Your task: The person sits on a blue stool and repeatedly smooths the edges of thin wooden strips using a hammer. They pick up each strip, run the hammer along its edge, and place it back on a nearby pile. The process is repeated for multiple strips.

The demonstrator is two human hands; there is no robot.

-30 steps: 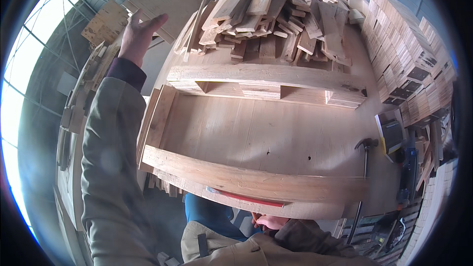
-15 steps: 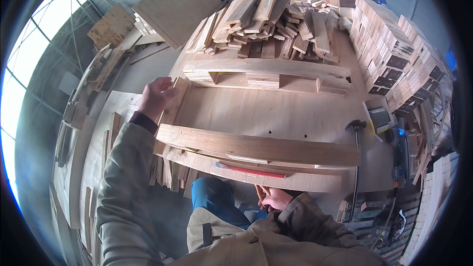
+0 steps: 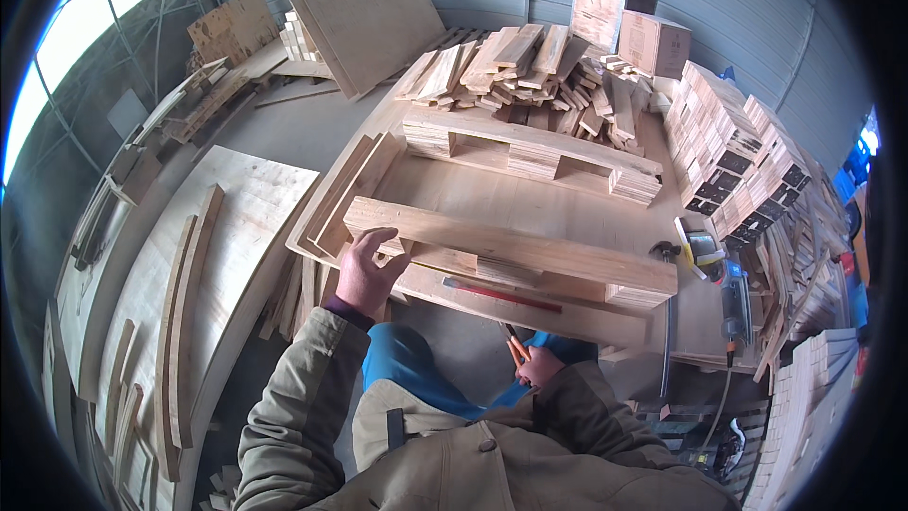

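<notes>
Pliers (image 3: 518,350) with orange handles are clasped in your right hand (image 3: 540,367), held low in front of your blue trousers (image 3: 407,357), just off the near side of the wooden table (image 3: 695,324). Your left hand (image 3: 367,274) is at the left end of the near beam (image 3: 515,244), thumb and fingers parted with wood showing through the gap; its grip is released, though whether it touches the beam cannot be told. That beam rests on blocks (image 3: 506,270), and on the flat board (image 3: 586,320) along its near side lies a slim red stick (image 3: 515,298). Beyond, a second beam (image 3: 534,144) runs parallel, with a heap of loose boards (image 3: 515,66) behind it. A hammer (image 3: 666,252) lies just beside the near beam's right end.
</notes>
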